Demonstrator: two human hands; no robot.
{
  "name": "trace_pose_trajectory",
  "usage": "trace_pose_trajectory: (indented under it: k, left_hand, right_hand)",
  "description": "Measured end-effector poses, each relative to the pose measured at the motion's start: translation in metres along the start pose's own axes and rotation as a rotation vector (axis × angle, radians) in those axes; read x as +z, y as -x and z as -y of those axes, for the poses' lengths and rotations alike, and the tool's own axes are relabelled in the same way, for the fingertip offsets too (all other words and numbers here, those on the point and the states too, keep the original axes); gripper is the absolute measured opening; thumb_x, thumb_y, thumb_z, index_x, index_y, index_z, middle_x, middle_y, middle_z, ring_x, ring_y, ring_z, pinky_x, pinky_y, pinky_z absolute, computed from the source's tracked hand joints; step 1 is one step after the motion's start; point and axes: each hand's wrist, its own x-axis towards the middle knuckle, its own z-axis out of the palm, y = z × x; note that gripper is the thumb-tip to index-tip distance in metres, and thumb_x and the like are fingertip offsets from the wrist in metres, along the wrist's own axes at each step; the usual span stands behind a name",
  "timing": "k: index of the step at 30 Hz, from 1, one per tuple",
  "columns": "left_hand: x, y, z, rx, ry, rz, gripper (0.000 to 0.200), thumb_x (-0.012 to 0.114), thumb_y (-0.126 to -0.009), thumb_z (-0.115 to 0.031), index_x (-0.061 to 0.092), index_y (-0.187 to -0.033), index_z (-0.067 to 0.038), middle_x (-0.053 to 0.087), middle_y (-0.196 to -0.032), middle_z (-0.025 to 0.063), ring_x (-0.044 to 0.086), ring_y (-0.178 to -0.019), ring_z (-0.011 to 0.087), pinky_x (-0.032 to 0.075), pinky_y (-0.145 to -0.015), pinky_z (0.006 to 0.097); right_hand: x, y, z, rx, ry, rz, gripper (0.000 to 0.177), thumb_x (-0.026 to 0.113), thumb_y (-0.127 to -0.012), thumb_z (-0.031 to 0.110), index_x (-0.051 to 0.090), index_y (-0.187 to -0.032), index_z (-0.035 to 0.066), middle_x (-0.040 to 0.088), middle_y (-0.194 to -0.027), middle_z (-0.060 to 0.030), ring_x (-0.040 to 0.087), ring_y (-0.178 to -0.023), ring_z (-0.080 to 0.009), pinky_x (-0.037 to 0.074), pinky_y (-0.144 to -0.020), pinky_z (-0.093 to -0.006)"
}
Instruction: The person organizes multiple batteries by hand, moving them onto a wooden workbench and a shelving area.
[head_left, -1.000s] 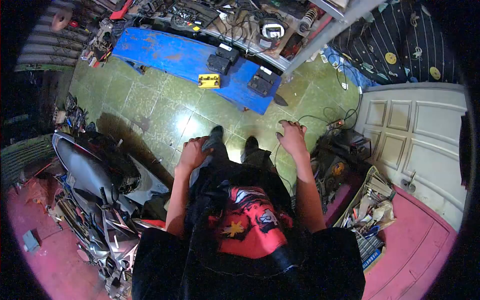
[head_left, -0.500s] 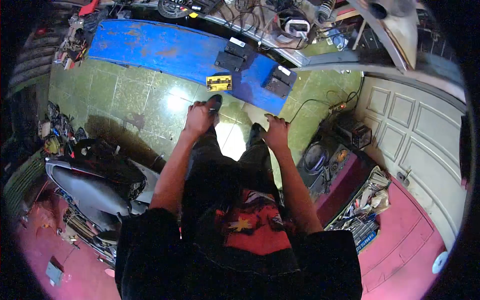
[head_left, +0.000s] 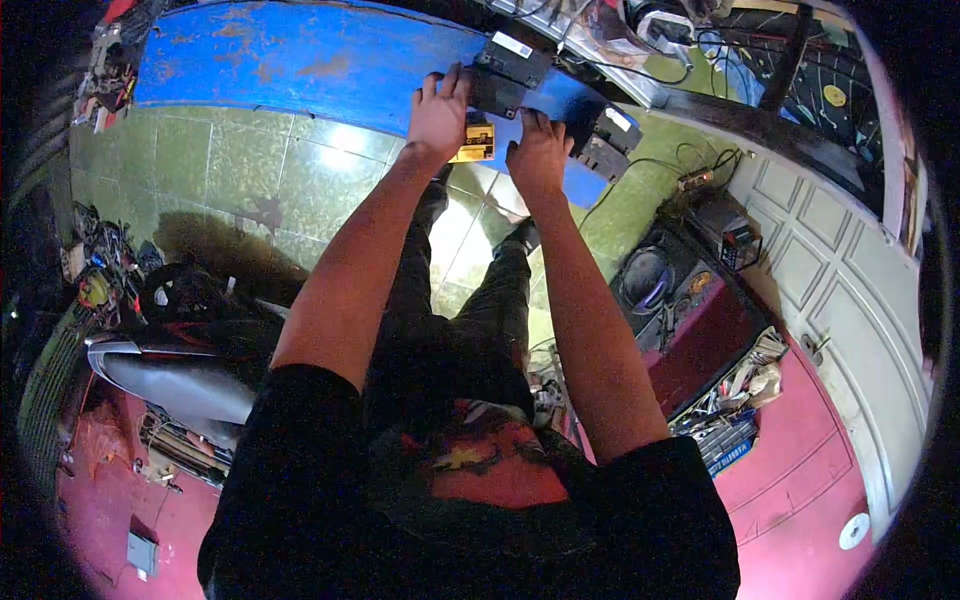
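My left hand (head_left: 438,115) reaches over the near edge of the blue bench (head_left: 300,55), its fingers stretched out and a little apart. Its fingertips lie right beside a black battery (head_left: 495,94), at that battery's left side. My right hand (head_left: 540,155) is held near the same battery's front right corner, fingers slightly bent and thumb apart. Between the hands sits a yellow battery (head_left: 480,143), partly hidden by my left hand and wrist. Behind the first black battery stands another black battery (head_left: 517,58) with a white label. Neither hand is closed round anything.
More black batteries (head_left: 606,150) stand at the bench's right end. A motorcycle seat (head_left: 175,380) is at my left. On my right are a dark red cabinet (head_left: 705,340), a tray of tools (head_left: 735,420) and a white panelled door (head_left: 830,270). Cables lie on the green tiled floor (head_left: 640,205).
Both hands have moved forward from near my knees to the batteries on the bench. The view has shifted, and my legs look straighter.
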Motion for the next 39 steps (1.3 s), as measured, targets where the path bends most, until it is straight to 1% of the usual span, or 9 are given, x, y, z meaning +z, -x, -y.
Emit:
trace_pose_trajectory:
  k: [6, 8, 11, 13, 21, 23, 29, 34, 39]
  left_hand:
    - [0.003, -0.008, 0.001, 0.007, 0.022, 0.078, 0.069, 0.061, -0.092, -0.016, 0.043, -0.158, -0.007, 0.049, -0.159, 0.0131, 0.048, -0.135, 0.0399, 0.045, -0.105, 0.0543]
    - [0.001, -0.009, 0.005, -0.025, 0.031, 0.147, 0.068, 0.060, -0.093, -0.017, 0.043, -0.158, -0.008, 0.051, -0.157, 0.0135, 0.048, -0.135, 0.0401, 0.045, -0.105, 0.0545]
    - [0.010, -0.011, 0.008, -0.003, 0.036, 0.114, 0.068, 0.060, -0.093, -0.015, 0.042, -0.158, -0.011, 0.055, -0.153, 0.0140, 0.048, -0.134, 0.0404, 0.045, -0.103, 0.0540]
    - [0.014, -0.016, 0.010, 0.063, 0.049, -0.058, 0.065, 0.059, -0.092, -0.013, 0.045, -0.156, -0.011, 0.056, -0.150, 0.0133, 0.049, -0.132, 0.0410, 0.046, -0.102, 0.0539]
    - [0.004, -0.026, -0.001, -0.020, 0.110, 0.007, 0.053, 0.058, -0.093, -0.012, 0.055, -0.146, -0.011, 0.059, -0.142, 0.0107, 0.050, -0.129, 0.0405, 0.046, -0.102, 0.0536]
    - [0.012, -0.028, 0.001, -0.018, 0.113, -0.034, 0.052, 0.058, -0.093, -0.013, 0.056, -0.145, -0.012, 0.060, -0.140, 0.0108, 0.050, -0.129, 0.0403, 0.046, -0.102, 0.0532]
    - [0.016, -0.030, 0.004, 0.027, 0.058, -0.049, 0.048, 0.056, -0.094, -0.015, 0.058, -0.142, -0.013, 0.062, -0.139, 0.0095, 0.051, -0.126, 0.0393, 0.043, -0.101, 0.0524]
    - [0.018, -0.030, 0.004, 0.116, -0.142, -0.046, 0.041, 0.056, -0.096, -0.018, 0.063, -0.137, -0.015, 0.065, -0.129, 0.0071, 0.051, -0.123, 0.0316, 0.040, -0.098, 0.0495]
    - [0.019, -0.034, 0.003, 0.126, -0.135, -0.083, 0.039, 0.055, -0.097, -0.018, 0.065, -0.135, -0.014, 0.066, -0.126, 0.0054, 0.051, -0.123, 0.0290, 0.038, -0.101, 0.0513]
  right_hand:
    - [0.023, -0.016, 0.010, -0.030, -0.056, -0.050, 0.059, 0.071, -0.077, 0.011, 0.062, -0.135, 0.010, 0.057, -0.150, -0.0113, 0.057, -0.123, -0.0380, 0.041, -0.101, -0.0550]
    - [0.025, -0.017, 0.013, 0.027, -0.033, -0.014, 0.074, 0.080, -0.074, 0.012, 0.056, -0.145, 0.012, 0.056, -0.151, -0.0101, 0.056, -0.125, -0.0395, 0.043, -0.103, -0.0555]
    - [0.030, -0.017, 0.013, 0.027, -0.038, -0.042, 0.083, 0.082, -0.073, 0.013, 0.052, -0.150, 0.012, 0.052, -0.154, -0.0112, 0.055, -0.126, -0.0405, 0.043, -0.104, -0.0559]
    - [0.032, -0.018, 0.015, 0.014, -0.050, -0.074, 0.081, 0.079, -0.075, 0.014, 0.051, -0.150, 0.010, 0.051, -0.152, -0.0136, 0.054, -0.122, -0.0400, 0.042, -0.101, -0.0553]
    - [0.038, -0.023, 0.021, 0.041, -0.005, -0.035, 0.082, 0.072, -0.081, 0.015, 0.043, -0.157, 0.006, 0.049, -0.140, -0.0211, 0.054, -0.115, -0.0407, 0.042, -0.096, -0.0544]
    - [0.044, -0.023, 0.019, 0.015, 0.008, -0.136, 0.076, 0.071, -0.080, 0.014, 0.047, -0.153, 0.007, 0.049, -0.136, -0.0206, 0.053, -0.114, -0.0406, 0.042, -0.095, -0.0537]
    - [0.037, -0.034, 0.015, 0.033, 0.038, -0.117, 0.056, 0.071, -0.083, 0.013, 0.053, -0.136, 0.009, 0.050, -0.139, -0.0188, 0.054, -0.118, -0.0441, 0.047, -0.095, -0.0559]
    - [0.042, -0.040, 0.010, 0.045, 0.042, -0.135, 0.049, 0.068, -0.085, 0.013, 0.055, -0.132, 0.011, 0.056, -0.131, -0.0167, 0.055, -0.114, -0.0427, 0.049, -0.092, -0.0553]
    - [0.051, -0.039, 0.003, -0.002, 0.118, -0.221, 0.043, 0.067, -0.085, 0.015, 0.058, -0.127, 0.011, 0.061, -0.124, -0.0142, 0.057, -0.113, -0.0404, 0.049, -0.092, -0.0533]
